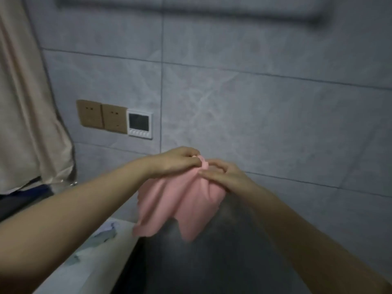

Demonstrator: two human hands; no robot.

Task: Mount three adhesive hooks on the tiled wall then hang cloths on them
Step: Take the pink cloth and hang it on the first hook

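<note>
A pink cloth (180, 206) hangs in folds in front of the grey tiled wall (254, 107). My left hand (178, 161) pinches its bunched top edge between thumb and fingers. Just to the right, my right hand (222, 174) has its fingers curled round the gathered top of the cloth. The two hands almost touch. No hook shows; the spot behind my hands is hidden.
Two tan socket plates (101, 116) and a white control panel (140, 124) sit on the wall at left. A beige curtain (23, 102) hangs at far left. A dark bar (191, 5) runs along the top. A pale ledge (93, 257) with scraps lies below.
</note>
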